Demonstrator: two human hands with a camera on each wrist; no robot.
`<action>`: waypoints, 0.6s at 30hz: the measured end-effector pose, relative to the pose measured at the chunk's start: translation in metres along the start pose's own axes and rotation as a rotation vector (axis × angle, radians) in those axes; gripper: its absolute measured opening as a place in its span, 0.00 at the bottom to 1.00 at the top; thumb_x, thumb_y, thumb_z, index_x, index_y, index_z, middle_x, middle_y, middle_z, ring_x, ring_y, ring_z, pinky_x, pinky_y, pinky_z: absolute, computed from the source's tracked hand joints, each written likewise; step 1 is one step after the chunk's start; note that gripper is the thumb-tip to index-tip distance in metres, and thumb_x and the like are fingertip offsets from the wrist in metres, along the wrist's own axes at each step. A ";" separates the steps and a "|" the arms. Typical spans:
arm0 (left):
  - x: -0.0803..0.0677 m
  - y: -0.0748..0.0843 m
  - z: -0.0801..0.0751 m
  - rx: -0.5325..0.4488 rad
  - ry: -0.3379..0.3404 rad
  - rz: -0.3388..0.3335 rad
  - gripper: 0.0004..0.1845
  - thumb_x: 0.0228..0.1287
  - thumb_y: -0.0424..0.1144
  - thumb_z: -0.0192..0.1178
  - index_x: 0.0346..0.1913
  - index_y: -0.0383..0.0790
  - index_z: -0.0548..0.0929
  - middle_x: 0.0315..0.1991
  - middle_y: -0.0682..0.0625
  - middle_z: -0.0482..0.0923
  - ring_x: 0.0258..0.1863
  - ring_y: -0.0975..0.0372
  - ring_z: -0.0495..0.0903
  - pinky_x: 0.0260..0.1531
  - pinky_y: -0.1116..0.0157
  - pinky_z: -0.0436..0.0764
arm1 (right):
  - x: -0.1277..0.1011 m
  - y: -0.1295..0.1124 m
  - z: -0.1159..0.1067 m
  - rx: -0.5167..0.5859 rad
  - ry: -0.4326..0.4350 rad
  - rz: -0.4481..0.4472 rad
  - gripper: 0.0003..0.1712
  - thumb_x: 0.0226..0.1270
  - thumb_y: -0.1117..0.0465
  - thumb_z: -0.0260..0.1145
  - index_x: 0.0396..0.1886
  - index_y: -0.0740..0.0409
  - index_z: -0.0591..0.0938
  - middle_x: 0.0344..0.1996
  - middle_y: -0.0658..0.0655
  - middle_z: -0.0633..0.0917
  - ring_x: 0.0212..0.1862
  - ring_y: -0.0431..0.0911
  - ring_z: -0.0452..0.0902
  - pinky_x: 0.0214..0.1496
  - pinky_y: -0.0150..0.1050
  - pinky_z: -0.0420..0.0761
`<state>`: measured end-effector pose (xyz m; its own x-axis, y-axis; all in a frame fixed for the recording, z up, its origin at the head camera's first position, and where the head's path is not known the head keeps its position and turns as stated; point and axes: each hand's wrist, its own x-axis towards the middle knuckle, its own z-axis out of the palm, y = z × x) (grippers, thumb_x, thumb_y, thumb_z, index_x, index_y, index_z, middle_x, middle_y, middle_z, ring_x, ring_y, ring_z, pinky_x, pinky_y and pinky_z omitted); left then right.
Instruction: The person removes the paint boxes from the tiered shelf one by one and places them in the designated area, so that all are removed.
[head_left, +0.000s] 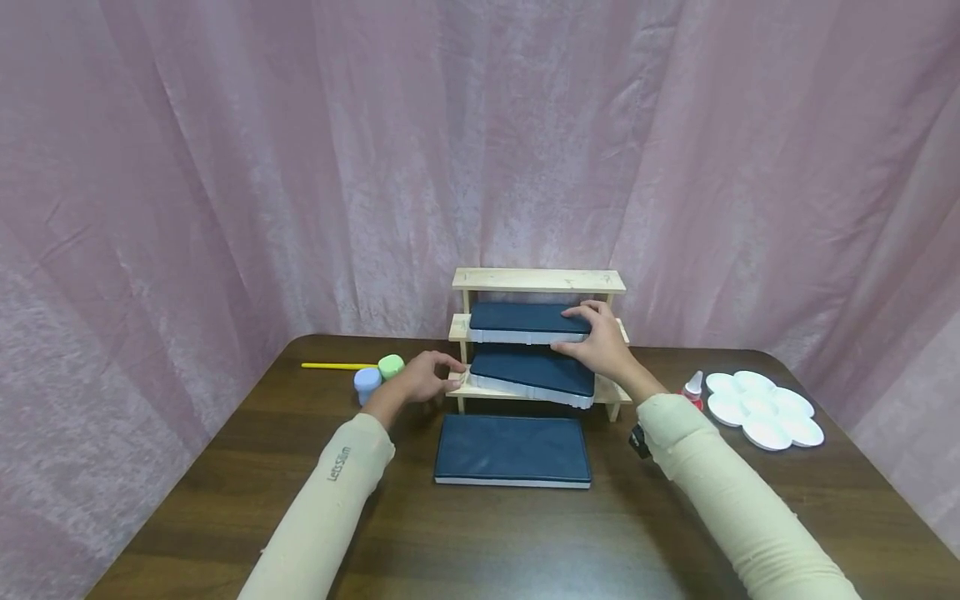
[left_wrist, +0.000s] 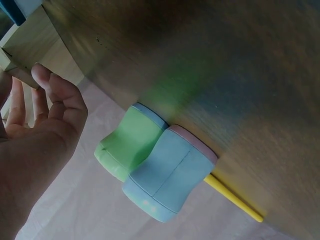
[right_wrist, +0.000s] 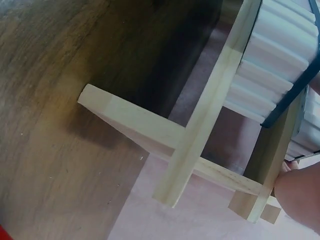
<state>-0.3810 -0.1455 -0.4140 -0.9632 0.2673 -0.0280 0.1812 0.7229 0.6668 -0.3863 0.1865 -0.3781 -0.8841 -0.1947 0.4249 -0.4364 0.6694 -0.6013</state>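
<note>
A small wooden tiered shelf (head_left: pixel 538 280) stands at the back of the table. At its lowest step, my left hand (head_left: pixel 423 377) pinches the left end of the board; the left wrist view shows thumb and fingers about that wooden end (left_wrist: pixel 30 75). My right hand (head_left: pixel 603 342) grips the right end of a flat dark-blue case (head_left: pixel 517 317) with white sides on the middle step. A second such case (head_left: pixel 532 371) lies askew on the lowest step, its right front corner jutting out. The right wrist view shows ridged white case sides (right_wrist: pixel 270 65); most of the right hand is out of that view.
A third dark-blue case (head_left: pixel 513 450) lies flat on the table before the shelf. Left of the shelf stand a green jar (head_left: pixel 391 366) and a blue jar (head_left: pixel 367 383) by a yellow stick (head_left: pixel 337 366). At right are a red-and-white bottle (head_left: pixel 693 390) and a white flower-shaped palette (head_left: pixel 763 410).
</note>
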 end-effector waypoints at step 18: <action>-0.003 0.000 -0.004 0.005 -0.002 0.089 0.13 0.63 0.35 0.68 0.51 0.40 0.86 0.57 0.40 0.79 0.59 0.45 0.73 0.60 0.49 0.70 | -0.003 -0.002 0.000 0.010 0.021 -0.004 0.32 0.52 0.55 0.81 0.56 0.61 0.82 0.63 0.69 0.71 0.65 0.64 0.64 0.62 0.62 0.67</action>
<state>-0.3789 -0.1485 -0.4111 -0.9427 0.3322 0.0299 0.2674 0.6993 0.6630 -0.3831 0.1855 -0.3784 -0.8786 -0.1817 0.4416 -0.4415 0.6614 -0.6062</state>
